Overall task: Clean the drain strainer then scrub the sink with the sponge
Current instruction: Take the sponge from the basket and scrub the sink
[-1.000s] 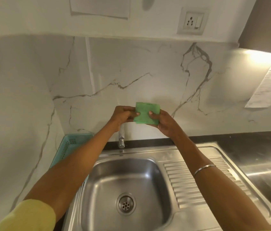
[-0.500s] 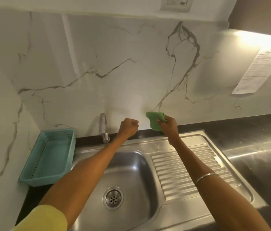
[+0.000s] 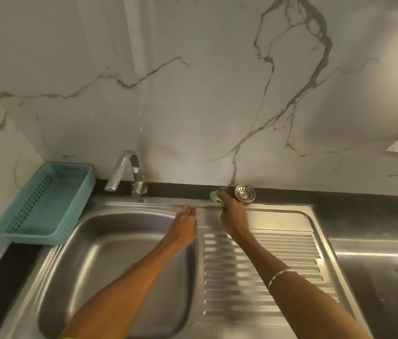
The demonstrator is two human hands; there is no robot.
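Pressing a green sponge [image 3: 216,198] onto the back rim of the sink [image 3: 110,260], the right hand [image 3: 233,214] has its grip curled round the sponge, which sits just left of the strainer [image 3: 244,193]. Strainer lies out of the basin, on the dark desk [image 3: 354,206] strip at the wall, near the right fingertips; whether they touch it cannot be told. Left hand [image 3: 185,225] rests flat on the sink's ledge between basin and drainboard [image 3: 266,275], fingers straight and together, holding nothing. Tap [image 3: 129,172] stands at back left of the basin, spout turned left. Teal basket [image 3: 44,204] sits on the desk left of the sink. Bangle [image 3: 280,277] on right forearm. Marble wall [image 3: 193,94] behind.
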